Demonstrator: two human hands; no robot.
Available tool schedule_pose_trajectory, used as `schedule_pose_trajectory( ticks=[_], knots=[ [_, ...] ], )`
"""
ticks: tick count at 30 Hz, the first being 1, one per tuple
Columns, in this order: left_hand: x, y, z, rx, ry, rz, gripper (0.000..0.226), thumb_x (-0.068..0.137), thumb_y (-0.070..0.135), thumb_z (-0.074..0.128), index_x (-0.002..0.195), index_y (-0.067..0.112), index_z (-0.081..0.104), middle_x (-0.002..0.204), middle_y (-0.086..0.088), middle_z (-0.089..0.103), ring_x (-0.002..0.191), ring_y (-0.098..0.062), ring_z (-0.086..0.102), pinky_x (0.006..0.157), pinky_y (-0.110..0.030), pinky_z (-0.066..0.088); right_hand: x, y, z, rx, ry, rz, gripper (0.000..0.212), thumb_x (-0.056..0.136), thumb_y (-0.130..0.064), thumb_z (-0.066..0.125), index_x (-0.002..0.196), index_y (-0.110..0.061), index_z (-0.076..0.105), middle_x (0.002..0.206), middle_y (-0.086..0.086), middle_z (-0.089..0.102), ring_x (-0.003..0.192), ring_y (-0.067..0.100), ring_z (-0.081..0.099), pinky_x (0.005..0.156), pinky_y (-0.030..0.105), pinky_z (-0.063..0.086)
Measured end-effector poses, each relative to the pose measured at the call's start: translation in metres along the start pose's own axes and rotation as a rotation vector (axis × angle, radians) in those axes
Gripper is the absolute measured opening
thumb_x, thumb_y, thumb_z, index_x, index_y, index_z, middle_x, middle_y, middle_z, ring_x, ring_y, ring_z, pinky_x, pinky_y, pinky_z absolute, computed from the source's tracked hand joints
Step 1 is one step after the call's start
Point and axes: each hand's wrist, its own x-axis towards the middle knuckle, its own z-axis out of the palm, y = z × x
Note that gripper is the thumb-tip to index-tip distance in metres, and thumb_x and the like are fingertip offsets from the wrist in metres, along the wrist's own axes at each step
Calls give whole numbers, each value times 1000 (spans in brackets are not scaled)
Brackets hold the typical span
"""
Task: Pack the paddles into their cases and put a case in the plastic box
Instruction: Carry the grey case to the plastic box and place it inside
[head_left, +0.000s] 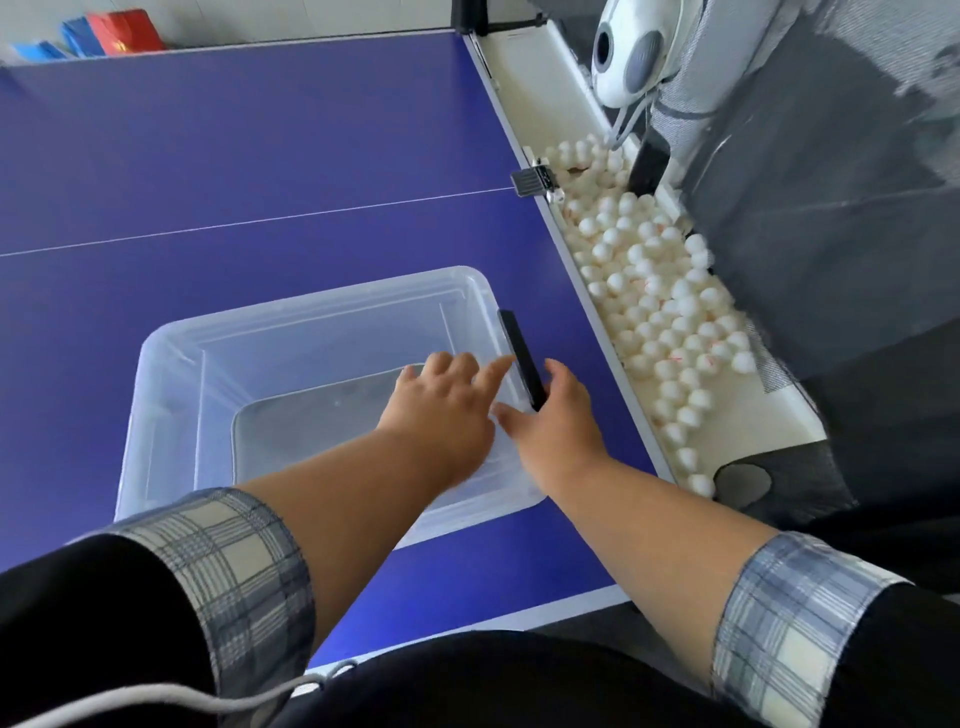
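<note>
A clear plastic box (171, 343) stands on the blue table. A grey paddle case (311, 426) lies flat on its bottom. My left hand (441, 405) reaches into the box above the case's far right part, fingers spread, holding nothing. My right hand (550, 421) is at the box's right rim, fingers apart, with the near end of the black latch (517, 343) between thumb and fingers. My left forefinger points at that latch. No loose paddle is in view.
The blue table-tennis table (260, 156) stretches away to the far left. Along its right edge runs a white trough (753, 410) with several white balls, and a ball machine (628, 52) sits at the far end. Red and blue items (119, 31) lie beyond the table.
</note>
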Motion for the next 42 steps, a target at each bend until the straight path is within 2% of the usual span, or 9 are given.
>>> schedule_pose_trajectory(
  ticks=[3, 7, 13, 17, 23, 26, 32, 37, 42],
  knots=[
    [29, -10, -10, 70, 28, 28, 84, 90, 29, 51, 149, 34, -8, 145, -7, 32, 123, -30, 39, 90, -44, 49, 3, 1, -2, 3, -80, -15, 30, 87, -41, 74, 113, -33, 62, 106, -6, 67, 86, 11, 68, 61, 19, 52],
    [45, -17, -4, 110, -19, 321, 83, 95, 31, 53, 153, 41, -5, 165, -4, -7, 150, -30, -5, 120, -53, 8, 2, 2, 0, 20, -90, 3, 56, 88, -48, 72, 137, -30, 51, 105, -19, 60, 84, 1, 57, 60, 13, 39],
    [51, -28, 4, -51, 21, 423, 61, 96, 27, 49, 152, 35, 27, 163, 2, 19, 152, -21, 1, 117, -36, 1, -1, 5, 0, 17, -58, -10, 54, 91, -47, 69, 140, -36, 49, 113, -22, 59, 100, 2, 58, 71, 14, 43],
    [46, -26, 1, -119, 40, 386, 54, 95, 29, 54, 147, 30, 39, 156, -1, 32, 150, -23, 13, 116, -40, 24, -4, 5, 1, -45, -23, -45, 47, 93, -46, 66, 137, -38, 51, 107, -24, 60, 94, -1, 56, 70, 10, 41],
    [44, -24, -4, -107, 74, 368, 45, 92, 24, 61, 136, 21, 53, 144, -8, 46, 143, -31, 31, 107, -47, 42, -5, 3, 0, -92, -13, -68, 43, 95, -45, 63, 136, -37, 52, 106, -20, 62, 94, 4, 61, 76, 22, 49],
    [42, -25, -4, -124, 122, 374, 36, 83, 14, 70, 118, 12, 65, 125, -15, 59, 125, -39, 52, 87, -53, 56, -6, 1, -1, -119, -16, -92, 36, 96, -45, 62, 131, -40, 53, 100, -20, 63, 90, 5, 62, 72, 21, 50],
    [38, -25, -3, -73, 187, 394, 35, 76, 12, 74, 110, 8, 66, 117, -19, 61, 110, -42, 59, 83, -50, 55, -7, -6, -1, -143, -38, -104, 36, 95, -47, 65, 127, -35, 54, 99, -18, 62, 88, 7, 61, 68, 22, 48],
    [13, -20, -1, -69, 171, 167, 45, 95, 28, 55, 140, 25, 48, 150, -9, 40, 141, -32, 33, 118, -43, 20, -7, -13, -2, -288, -60, -150, 57, 97, -43, 62, 148, -26, 40, 140, -1, 58, 127, 21, 58, 100, 40, 52],
    [-48, -55, 8, -281, 87, -236, 51, 96, 40, 44, 146, 32, 38, 156, -1, 30, 145, -25, 22, 119, -41, 15, -8, -14, -4, -550, -43, -302, 57, 103, -31, 54, 155, -23, 31, 158, 5, 35, 141, 28, 40, 107, 47, 46]
  ],
)
